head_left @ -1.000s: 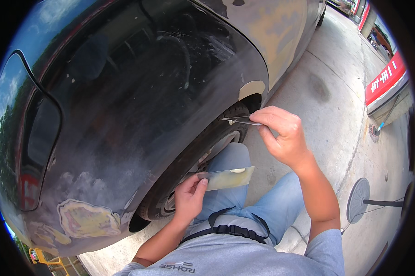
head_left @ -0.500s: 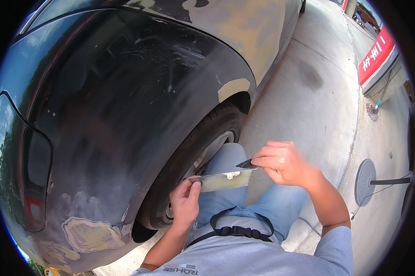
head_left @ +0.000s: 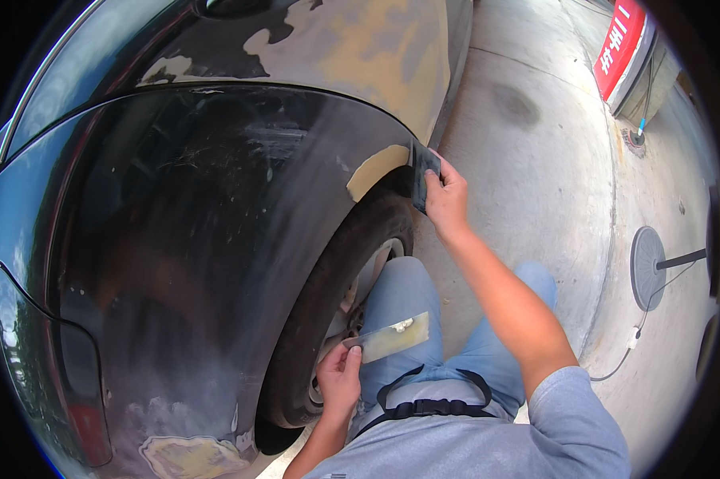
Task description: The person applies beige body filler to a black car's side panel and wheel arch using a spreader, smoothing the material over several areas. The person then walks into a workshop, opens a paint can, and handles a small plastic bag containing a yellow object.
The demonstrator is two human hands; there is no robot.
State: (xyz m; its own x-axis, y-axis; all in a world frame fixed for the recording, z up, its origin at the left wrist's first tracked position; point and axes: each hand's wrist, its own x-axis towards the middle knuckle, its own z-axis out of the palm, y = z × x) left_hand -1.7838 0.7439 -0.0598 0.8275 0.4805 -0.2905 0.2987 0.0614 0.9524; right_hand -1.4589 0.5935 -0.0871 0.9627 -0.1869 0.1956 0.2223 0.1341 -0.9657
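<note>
Nearest, at 6 o'clock, a person in a grey shirt [head_left: 472,447] and blue jeans [head_left: 408,295] sits or crouches, a black strap buckle [head_left: 428,409] at the waist. Also toward 6 o'clock, the left hand [head_left: 340,382] is closed on one end of a translucent plate [head_left: 388,342], thumb uppermost. The plate slants above the thigh, a small dab of cream paste [head_left: 403,325] near its far end — gripped at the other end, probably to keep the fingers clear of the paste.

At 2 o'clock, the right hand [head_left: 448,191] pinches a dark, flat spreader [head_left: 426,180], thumb on the near face. It stands on edge by the wheel arch, perhaps to lay its blade along the bodywork; whether it touches is unclear.

Just left of it, near 12 o'clock, a cream patch [head_left: 378,170] curves over the tyre [head_left: 296,351]. The dark car panel [head_left: 200,207] fills 8 to 11 o'clock, with another pale patch [head_left: 192,459] at 7.

Farther off, concrete ground [head_left: 536,160] carries a round grey disc [head_left: 646,267] at 3 o'clock — and a red sign [head_left: 619,44] stands at 2.
</note>
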